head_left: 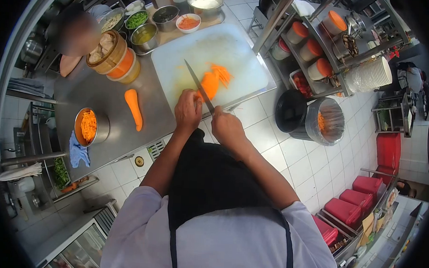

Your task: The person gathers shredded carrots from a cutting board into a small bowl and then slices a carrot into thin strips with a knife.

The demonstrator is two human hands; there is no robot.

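Note:
My left hand [187,111] presses down on a peeled carrot piece [210,84] on the white cutting board [237,49]. Thin carrot slices [222,73] lie just beyond that piece. My right hand [227,127] grips the handle of a long kitchen knife [197,83]. Its blade runs across the board beside my left fingers, against the carrot. A whole peeled carrot [133,109] lies on the steel counter [96,90] to the left of the board. A metal bowl of shredded carrot [89,126] stands further left.
Several bowls of ingredients [144,35] stand behind the board, with stacked tubs [115,58] and another person [77,32] at the counter's far left. A blue cloth [78,152] hangs at the counter edge. A lined bin [326,120] and a shelf of orange-lidded containers [309,47] stand to the right.

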